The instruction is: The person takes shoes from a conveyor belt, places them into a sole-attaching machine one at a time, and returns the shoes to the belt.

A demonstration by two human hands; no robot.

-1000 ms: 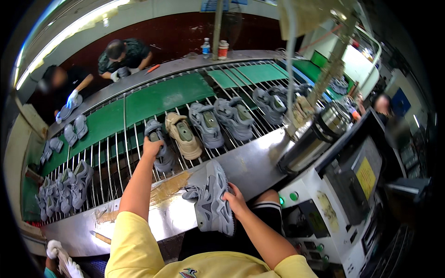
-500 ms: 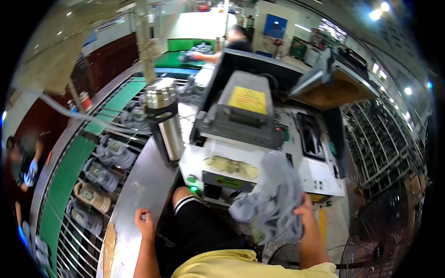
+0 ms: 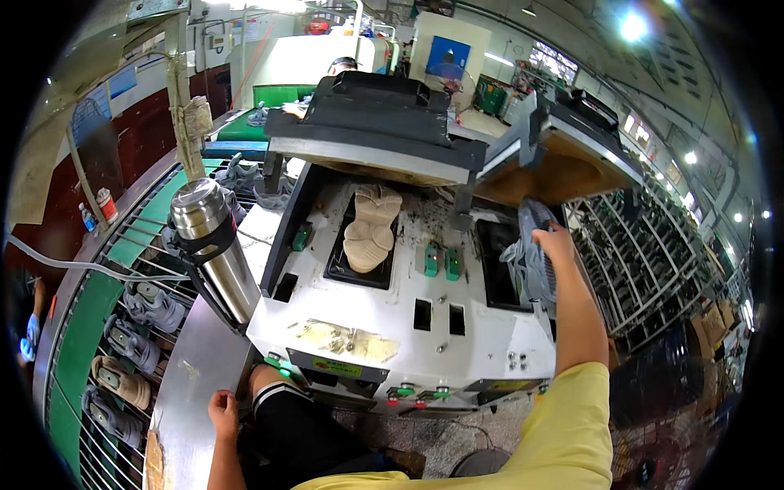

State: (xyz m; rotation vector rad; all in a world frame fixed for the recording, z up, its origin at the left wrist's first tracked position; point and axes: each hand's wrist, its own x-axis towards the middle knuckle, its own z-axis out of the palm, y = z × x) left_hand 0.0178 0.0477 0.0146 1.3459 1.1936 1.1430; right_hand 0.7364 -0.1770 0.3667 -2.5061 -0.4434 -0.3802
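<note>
My right hand [image 3: 557, 242] grips a grey shoe [image 3: 532, 257], tilted on its side with its sole outward, over the dark right-hand recess [image 3: 496, 255] of a white press machine [image 3: 343, 306]. Above that recess the right lid [image 3: 555, 155] is raised. In the left recess rests a beige shoe-shaped piece [image 3: 372, 229], under another raised lid [image 3: 371, 131]. My left hand [image 3: 223, 412] is loosely curled, with nothing visible in it, over the steel ledge [image 3: 192, 367] by my knee.
A steel thermos [image 3: 214, 249] with a black handle stands left of the machine. Beyond the ledge, a rack [image 3: 65, 392] carries several grey shoes and a tan shoe [image 3: 120, 382]. A metal rack [image 3: 645, 245] and a large fan [image 3: 653, 457] are at right. A worker's gloved hand [image 3: 29, 339] shows far left.
The grey shoe has gone from in front of the machine to the right recess in my right hand. The left lid has risen, exposing the beige piece. My left hand stays curled.
</note>
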